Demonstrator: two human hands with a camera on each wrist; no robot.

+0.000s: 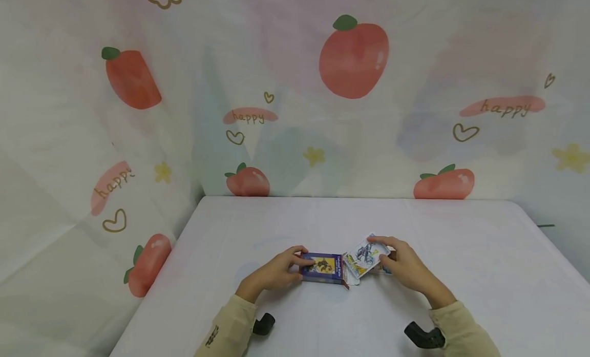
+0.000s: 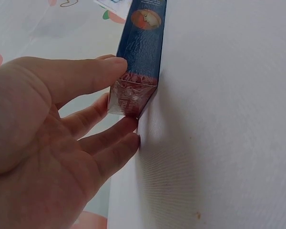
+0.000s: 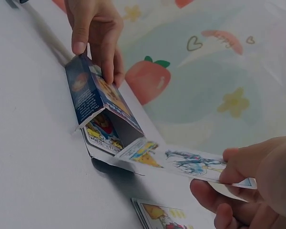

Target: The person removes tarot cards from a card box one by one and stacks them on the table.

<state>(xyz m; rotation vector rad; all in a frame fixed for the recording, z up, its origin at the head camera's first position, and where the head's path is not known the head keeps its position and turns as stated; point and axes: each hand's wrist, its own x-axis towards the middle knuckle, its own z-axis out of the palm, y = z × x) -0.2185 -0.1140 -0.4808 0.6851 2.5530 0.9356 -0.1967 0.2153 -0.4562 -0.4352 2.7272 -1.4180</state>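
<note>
On the table a dark blue card box lies flat with its right end open. My left hand grips its left end, thumb and fingers on its sides. In my right hand, a white illustrated card is pinched between thumb and fingers. The right wrist view shows that card's far end right at the box opening, with its flap folded out. Inside the box, more cards are visible at the mouth. Below the right hand, a small stack of cards lies on the table.
A white cloth covers the table. Behind and to the left hangs a fruit-printed curtain. Black curved pieces stick out at both sleeve cuffs.
</note>
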